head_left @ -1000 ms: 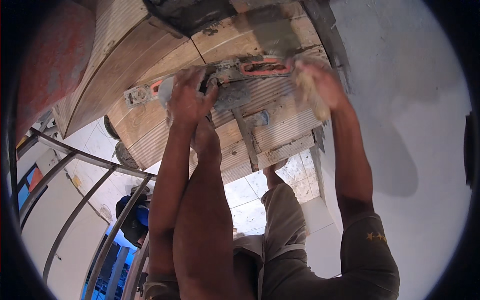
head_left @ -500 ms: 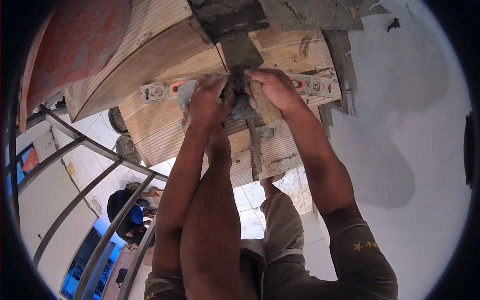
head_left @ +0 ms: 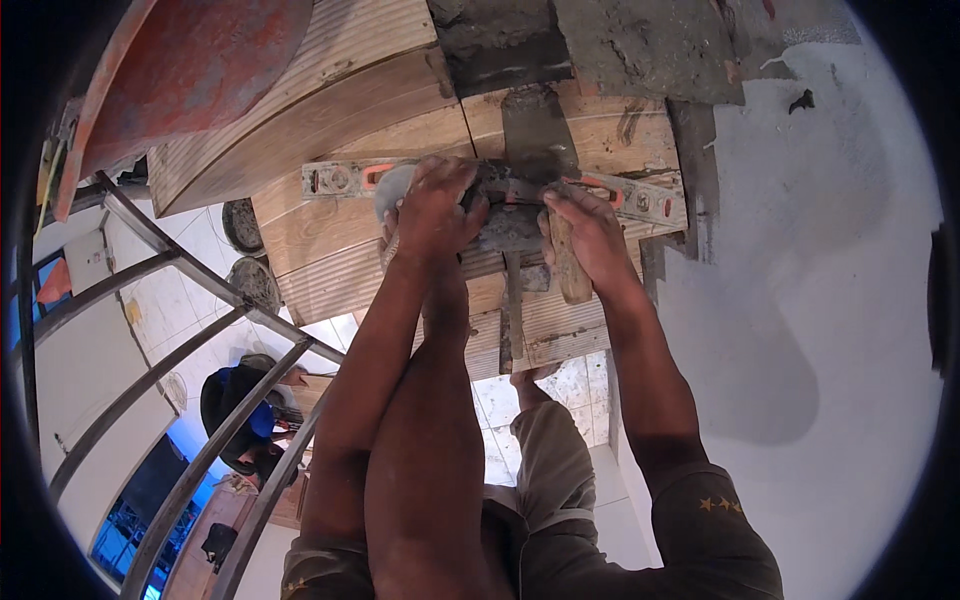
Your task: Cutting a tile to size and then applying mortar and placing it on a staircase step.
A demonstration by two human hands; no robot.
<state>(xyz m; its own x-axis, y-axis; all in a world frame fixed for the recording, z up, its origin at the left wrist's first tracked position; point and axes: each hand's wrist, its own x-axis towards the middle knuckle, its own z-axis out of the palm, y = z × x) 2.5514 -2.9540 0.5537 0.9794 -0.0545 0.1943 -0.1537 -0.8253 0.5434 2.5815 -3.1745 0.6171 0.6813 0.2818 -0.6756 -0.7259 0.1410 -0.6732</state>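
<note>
My right hand (head_left: 588, 228) is closed round a trowel's wooden handle (head_left: 568, 262). The trowel's mortar-smeared blade (head_left: 508, 232) lies between my hands, over the wood-look tiles. My left hand (head_left: 437, 208) is curled at the blade's left, beside dark wet mortar; what its fingers hold is hidden. A spirit level (head_left: 650, 203) with orange-rimmed openings lies across the tiled step (head_left: 330, 225) behind both hands. Close against my left hand is a rounded pale-grey thing (head_left: 393, 190), partly covered. Beyond the trowel, a strip of wet mortar (head_left: 540, 130) runs between the tiles.
A metal railing (head_left: 185, 262) runs along the left, with another person (head_left: 235, 410) below it. A reddish, mortar-stained basin (head_left: 200, 75) stands at the upper left. Two dark round containers (head_left: 252, 283) sit below the step. A pale wall (head_left: 780, 300) fills the right.
My right hand and trowel have moved right and lower in the picture, away from my left hand, baring more blade. The whole view has shifted slightly.
</note>
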